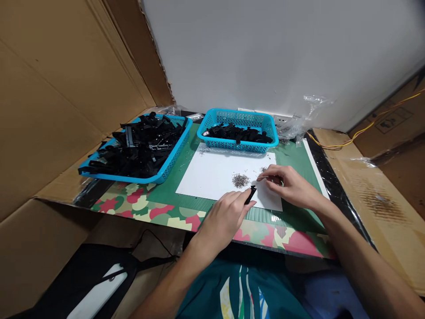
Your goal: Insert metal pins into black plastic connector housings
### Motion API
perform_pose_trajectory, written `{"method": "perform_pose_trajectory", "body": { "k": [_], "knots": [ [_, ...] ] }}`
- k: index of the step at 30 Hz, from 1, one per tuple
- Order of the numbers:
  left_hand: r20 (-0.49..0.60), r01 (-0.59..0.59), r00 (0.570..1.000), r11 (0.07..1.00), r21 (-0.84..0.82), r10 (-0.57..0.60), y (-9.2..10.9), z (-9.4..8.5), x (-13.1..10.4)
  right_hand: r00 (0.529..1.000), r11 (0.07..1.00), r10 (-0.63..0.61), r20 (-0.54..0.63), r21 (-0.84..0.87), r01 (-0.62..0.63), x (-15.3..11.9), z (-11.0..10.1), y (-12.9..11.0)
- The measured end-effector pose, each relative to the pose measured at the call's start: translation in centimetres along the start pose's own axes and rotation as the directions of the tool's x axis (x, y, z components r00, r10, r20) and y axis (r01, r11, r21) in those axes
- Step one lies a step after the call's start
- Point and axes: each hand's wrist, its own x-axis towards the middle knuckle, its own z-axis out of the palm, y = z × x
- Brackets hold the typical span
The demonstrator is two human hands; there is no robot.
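Observation:
My left hand (230,212) is closed on a small black plastic part (251,194), held over the near edge of a white sheet (206,175). To its right, my right hand (282,181) has its thumb and fingertips drawn together above the sheet. Whatever lies between those fingertips is too small to make out. A pile of tiny metal pieces (240,180) rests on the sheet just beyond my left hand. Beside my right fingertips is a smaller pile (263,169).
A blue basket (175,153) heaped with black parts stands at the left. Another blue basket (239,145) with black parts sits behind the sheet. Clear plastic wrap (295,128) and yellow wires (358,133) lie at the right. Cardboard walls (66,79) flank the table.

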Motion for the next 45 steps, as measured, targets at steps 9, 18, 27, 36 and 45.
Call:
{"method": "perform_pose_trajectory", "body": {
  "k": [9, 18, 27, 36, 45],
  "knots": [
    [0.012, -0.007, 1.0, 0.999, 0.032, 0.007, 0.1, 0.0, -0.2, 0.918, 0.979, -0.196, -0.344, -0.021, 0.201, -0.1, 1.3, -0.4],
    [0.027, 0.008, 1.0, 1.0, 0.009, -0.008, 0.1, 0.0, -0.1, 0.953, 0.929, 0.163, -0.254, 0.365, -0.061, 0.3, 3.2, -0.6],
    [0.029, 0.038, 0.999, 0.999, -0.018, -0.037, 0.3, -0.2, 0.0, 0.963, 0.992, 0.055, -0.263, 0.128, -0.022, 0.3, 3.3, -1.0],
    [-0.053, 0.115, 0.99, 0.972, -0.204, -0.128, 0.5, -0.9, -0.3, 0.922, 0.993, 0.031, -0.387, 0.114, 0.014, 1.2, 3.7, -0.2],
    [-0.12, 0.283, 0.912, 0.815, -0.506, -0.392, -0.1, -2.0, -0.3, 0.977, 0.975, 0.001, -0.215, -0.218, -0.049, 2.7, 4.5, 0.4]
  ]
}}
